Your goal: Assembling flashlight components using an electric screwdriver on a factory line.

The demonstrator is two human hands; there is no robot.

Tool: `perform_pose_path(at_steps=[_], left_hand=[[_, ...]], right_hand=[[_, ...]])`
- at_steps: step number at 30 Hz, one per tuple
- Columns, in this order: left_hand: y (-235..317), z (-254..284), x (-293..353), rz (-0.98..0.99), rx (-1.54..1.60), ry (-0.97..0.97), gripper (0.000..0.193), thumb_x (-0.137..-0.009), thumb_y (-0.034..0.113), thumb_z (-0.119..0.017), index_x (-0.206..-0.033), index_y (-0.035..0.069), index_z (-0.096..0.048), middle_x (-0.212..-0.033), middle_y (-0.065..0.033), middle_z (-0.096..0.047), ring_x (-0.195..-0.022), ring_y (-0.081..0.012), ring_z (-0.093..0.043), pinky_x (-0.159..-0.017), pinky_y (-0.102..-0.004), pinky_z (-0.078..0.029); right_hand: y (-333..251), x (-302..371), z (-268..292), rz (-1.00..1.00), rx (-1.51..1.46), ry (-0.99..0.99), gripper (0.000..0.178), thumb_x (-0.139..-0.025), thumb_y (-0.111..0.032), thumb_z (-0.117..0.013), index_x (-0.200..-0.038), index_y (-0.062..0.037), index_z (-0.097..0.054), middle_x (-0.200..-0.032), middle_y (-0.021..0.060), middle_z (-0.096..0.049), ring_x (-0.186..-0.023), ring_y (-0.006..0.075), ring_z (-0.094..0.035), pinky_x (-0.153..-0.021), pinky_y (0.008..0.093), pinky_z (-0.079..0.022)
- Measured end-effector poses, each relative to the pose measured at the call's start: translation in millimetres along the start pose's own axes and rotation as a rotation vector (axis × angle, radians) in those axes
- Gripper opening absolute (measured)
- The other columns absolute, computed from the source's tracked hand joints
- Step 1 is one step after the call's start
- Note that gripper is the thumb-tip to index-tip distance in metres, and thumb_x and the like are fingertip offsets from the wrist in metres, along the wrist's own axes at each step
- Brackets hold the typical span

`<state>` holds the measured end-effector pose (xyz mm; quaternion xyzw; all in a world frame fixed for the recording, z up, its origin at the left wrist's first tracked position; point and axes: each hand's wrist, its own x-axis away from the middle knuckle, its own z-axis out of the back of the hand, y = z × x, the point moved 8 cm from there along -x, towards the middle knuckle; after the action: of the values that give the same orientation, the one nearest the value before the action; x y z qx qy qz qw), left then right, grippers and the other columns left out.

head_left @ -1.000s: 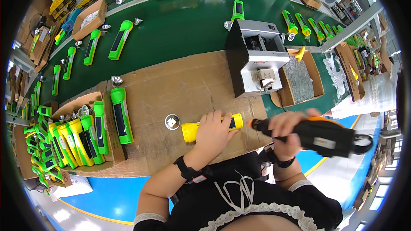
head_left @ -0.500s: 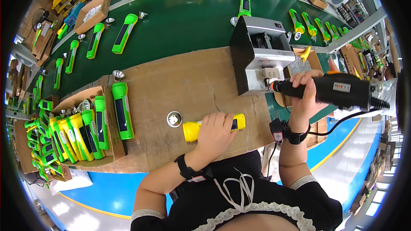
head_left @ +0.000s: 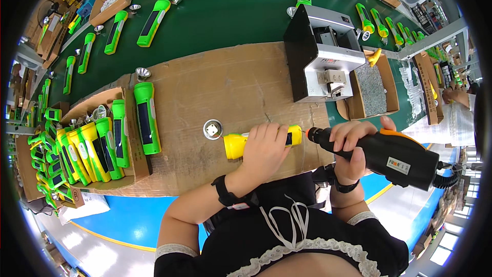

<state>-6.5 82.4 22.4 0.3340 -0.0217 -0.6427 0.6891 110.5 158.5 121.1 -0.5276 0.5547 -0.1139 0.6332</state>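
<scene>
Pinning the yellow flashlight flat on the cardboard sheet, the left hand lies over its middle with fingers curled down around the body, a firm closed hold. The right hand is wrapped tight round the black electric screwdriver, whose orange-ringed nose points left and sits just beside the flashlight's tail end; whether the bit actually touches the casing I cannot tell, the fingers hide that spot. So the flashlight lies lengthwise at the near edge of the cardboard, head to the left, tail toward the tool. By the look of it this is the fastening step, driver lined up at the tail. The next move calls for keeping the tool square with the body and the left hand pressing down so the casing cannot roll. A small round reflector part sits just beyond the flashlight's head, apart from it. Off to the left a cardboard box holds green and yellow flashlights standing in rows, and a grey benchtop machine stands further back
</scene>
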Motion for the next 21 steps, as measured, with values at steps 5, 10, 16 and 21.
perform_pose_path(at_steps=[5,10,16,21], left_hand=[[-0.7,-2.1,0.6,0.001,-0.007,-0.006,0.046,-0.064,0.020,-0.074,-0.104,0.005,-0.057,-0.092,-0.0092,-0.055,-0.086,-0.0263,-0.053,-0.075,-0.0379,-0.041],[-0.8,-0.6,0.2,0.000,-0.021,0.000,0.046,-0.063,0.021,-0.075,-0.103,0.006,-0.058,-0.092,-0.0089,-0.055,-0.086,-0.0260,-0.053,-0.075,-0.0379,-0.041],[-4.7,2.2,-4.1,0.048,-0.004,-0.002,0.047,-0.061,0.022,-0.076,-0.103,0.007,-0.059,-0.093,-0.0091,-0.056,-0.086,-0.0265,-0.054,-0.076,-0.0380,-0.042],[-5.0,0.8,-4.4,0.073,0.037,-0.040,0.046,-0.061,0.023,-0.076,-0.101,0.009,-0.059,-0.094,-0.0095,-0.056,-0.088,-0.0275,-0.054,-0.079,-0.0386,-0.042]], right_hand=[[8.9,0.0,-2.0,-0.053,-0.007,0.020,0.064,-0.082,-0.018,-0.064,-0.128,-0.0079,-0.020,-0.069,0.0048,-0.051,-0.063,0.0172,-0.055,-0.067,0.0348,-0.049],[23.3,-0.8,-7.2,-0.063,-0.019,-0.024,0.060,-0.081,-0.014,-0.064,-0.126,-0.0076,-0.025,-0.070,0.0045,-0.050,-0.060,0.0164,-0.053,-0.064,0.0336,-0.047],[39.4,-9.2,-21.0,-0.084,-0.022,-0.218,0.041,-0.079,0.000,-0.055,-0.111,-0.0051,-0.030,-0.069,0.0054,-0.051,-0.060,0.0153,-0.053,-0.062,0.0284,-0.046],[48.5,-10.0,-18.6,-0.093,-0.116,-0.255,0.038,-0.078,0.002,-0.054,-0.109,-0.0049,-0.032,-0.068,0.0053,-0.051,-0.059,0.0146,-0.053,-0.058,0.0276,-0.045]])
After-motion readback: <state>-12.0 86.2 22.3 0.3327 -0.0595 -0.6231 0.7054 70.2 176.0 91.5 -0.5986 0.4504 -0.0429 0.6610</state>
